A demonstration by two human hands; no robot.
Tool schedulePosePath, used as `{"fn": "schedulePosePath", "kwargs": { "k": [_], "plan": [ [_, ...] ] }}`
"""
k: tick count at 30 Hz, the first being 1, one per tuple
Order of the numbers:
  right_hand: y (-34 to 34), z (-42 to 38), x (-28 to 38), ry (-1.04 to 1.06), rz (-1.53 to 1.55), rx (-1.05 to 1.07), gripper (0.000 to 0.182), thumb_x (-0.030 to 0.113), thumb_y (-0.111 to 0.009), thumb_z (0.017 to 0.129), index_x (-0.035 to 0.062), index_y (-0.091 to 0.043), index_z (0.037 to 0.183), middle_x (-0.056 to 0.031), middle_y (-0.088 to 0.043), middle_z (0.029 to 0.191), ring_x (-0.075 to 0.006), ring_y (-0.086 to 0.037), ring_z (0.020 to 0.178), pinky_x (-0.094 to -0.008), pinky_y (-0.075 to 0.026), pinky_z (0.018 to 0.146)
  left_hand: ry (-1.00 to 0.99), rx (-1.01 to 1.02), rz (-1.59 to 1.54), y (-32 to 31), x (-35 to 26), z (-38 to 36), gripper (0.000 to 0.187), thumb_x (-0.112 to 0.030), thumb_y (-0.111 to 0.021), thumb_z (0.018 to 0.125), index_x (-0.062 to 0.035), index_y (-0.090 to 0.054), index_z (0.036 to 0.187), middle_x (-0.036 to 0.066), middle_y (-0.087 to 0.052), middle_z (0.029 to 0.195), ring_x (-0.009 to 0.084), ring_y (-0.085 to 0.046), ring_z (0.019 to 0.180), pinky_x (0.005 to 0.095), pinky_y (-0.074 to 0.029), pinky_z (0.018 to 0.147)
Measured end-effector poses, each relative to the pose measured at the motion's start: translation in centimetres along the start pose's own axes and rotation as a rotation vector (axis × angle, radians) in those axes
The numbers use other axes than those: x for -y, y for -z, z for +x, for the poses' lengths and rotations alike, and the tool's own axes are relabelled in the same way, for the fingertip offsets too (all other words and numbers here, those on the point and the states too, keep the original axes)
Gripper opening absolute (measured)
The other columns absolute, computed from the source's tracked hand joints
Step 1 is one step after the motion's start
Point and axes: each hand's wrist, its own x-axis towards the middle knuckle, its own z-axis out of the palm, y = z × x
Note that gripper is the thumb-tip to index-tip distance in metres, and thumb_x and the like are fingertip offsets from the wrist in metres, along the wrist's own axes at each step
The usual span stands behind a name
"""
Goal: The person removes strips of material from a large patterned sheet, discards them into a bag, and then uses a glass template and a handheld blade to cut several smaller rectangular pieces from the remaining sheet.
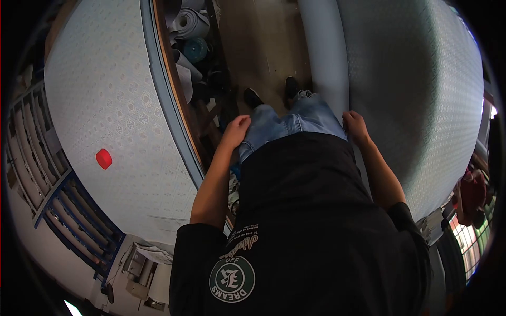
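Lowered hands, seemingly at a pause. We see the left hand (237,130) and right hand (356,126) loosely curled beside the jeans (295,122), upper centre; whether they grip anything, we cannot tell. Further handling would call for lifting them. A red disc (104,158) lies on patterned sheeting (118,89), left; a blue rack (79,217) stands lower left.

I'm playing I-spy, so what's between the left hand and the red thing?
From the left hand to the red thing, the head view shows a dark cluttered space, a brown edge, a grey strip, then patterned surface.
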Motion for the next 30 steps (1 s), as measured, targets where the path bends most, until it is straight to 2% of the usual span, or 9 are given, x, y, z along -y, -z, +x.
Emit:
{"fn": "schedulePosePath", "kwargs": {
  "k": [4,6,7,10,14,21,24,28,30],
  "plan": [
    [6.1,2.1,-5.9,-0.096,-0.164,-0.037,0.026,0.026,-0.061,0.097,0.0001,-0.064,0.094,-0.0050,-0.062,0.074,-0.0158,-0.056,0.061,-0.0325,-0.047,0.057,0.088,-0.143,-0.025,-1.0,12.5,0.5,0.040,-0.034,-0.059,0.101,-0.0030,-0.066,0.126,0.017,-0.072,0.116,0.0252,-0.068,0.105,0.0344,-0.052,0.092],
    [8.7,3.1,-8.4,-0.118,-0.266,-0.044,0.025,0.026,-0.060,0.097,0.0023,-0.064,0.091,-0.0048,-0.061,0.075,-0.0151,-0.057,0.063,-0.0317,-0.047,0.057,0.217,-0.264,-0.369,-3.3,20.1,0.3,0.035,-0.027,-0.057,0.101,-0.0019,-0.067,0.122,0.016,-0.072,0.110,0.0251,-0.068,0.099,0.0343,-0.053,0.086],
    [9.8,3.7,-9.2,-0.143,-0.348,-0.054,0.024,0.027,-0.059,0.096,0.0045,-0.063,0.088,-0.0047,-0.061,0.075,-0.0144,-0.057,0.064,-0.0310,-0.047,0.057,0.224,-0.274,-0.381,-4.0,19.2,-1.2,0.035,-0.027,-0.057,0.101,-0.0019,-0.067,0.122,0.016,-0.072,0.110,0.0251,-0.068,0.099,0.0343,-0.053,0.086],
    [12.3,4.7,-10.1,-0.154,-0.377,-0.055,0.024,0.028,-0.060,0.094,0.0041,-0.064,0.091,-0.0062,-0.063,0.077,-0.0163,-0.061,0.066,-0.0323,-0.050,0.058,0.515,-0.046,-0.110,-6.0,14.6,-6.4,0.028,-0.019,-0.053,0.100,-0.0012,-0.068,0.115,0.014,-0.071,0.105,0.0254,-0.067,0.092,0.0380,-0.052,0.082],
    [12.6,6.3,-8.1,-0.163,-0.292,-0.040,0.025,0.028,-0.060,0.094,0.0036,-0.064,0.093,-0.0069,-0.064,0.078,-0.0176,-0.062,0.067,-0.0329,-0.051,0.059,0.527,-0.043,-0.114,-8.0,11.3,-9.3,0.028,-0.020,-0.053,0.101,-0.0008,-0.068,0.115,0.014,-0.070,0.105,0.0241,-0.066,0.094,0.0368,-0.051,0.083],
    [5.5,10.6,0.4,-0.101,-0.397,0.055,0.026,0.027,-0.061,0.095,0.0016,-0.064,0.099,-0.0085,-0.065,0.081,-0.0169,-0.062,0.067,-0.0324,-0.052,0.059,0.448,-0.117,-0.172,-1.2,3.2,-6.6,0.029,-0.021,-0.052,0.104,-0.0001,-0.068,0.115,0.013,-0.070,0.104,0.0218,-0.065,0.096,0.0348,-0.049,0.087],
    [0.9,12.1,6.4,-0.065,-0.424,0.137,0.027,0.026,-0.059,0.096,0.0004,-0.064,0.104,-0.0091,-0.067,0.083,-0.0175,-0.064,0.067,-0.0325,-0.054,0.059,0.209,-0.314,-0.349,0.1,2.9,-4.2,0.035,-0.027,-0.052,0.104,0.0018,-0.068,0.116,0.012,-0.072,0.106,0.0204,-0.065,0.102,0.0319,-0.048,0.093],
    [-4.5,13.8,14.5,0.048,-0.518,0.155,0.029,0.026,-0.059,0.097,-0.0004,-0.065,0.107,-0.0103,-0.070,0.087,-0.0183,-0.066,0.071,-0.0333,-0.056,0.064,0.157,-0.318,-0.405,0.1,7.4,-1.7,0.037,-0.027,-0.050,0.105,0.0014,-0.066,0.122,0.012,-0.071,0.114,0.0209,-0.065,0.107,0.0312,-0.048,0.096],
    [-6.6,15.2,17.4,0.111,-0.582,0.158,0.031,0.027,-0.060,0.097,-0.0016,-0.066,0.107,-0.0105,-0.069,0.088,-0.0188,-0.066,0.073,-0.0339,-0.055,0.066,-0.179,-0.346,-0.267,-0.5,11.4,-1.6,0.040,-0.031,-0.053,0.104,-0.0006,-0.062,0.129,0.013,-0.069,0.119,0.0267,-0.064,0.112,0.0376,-0.048,0.098]
  ]
}}
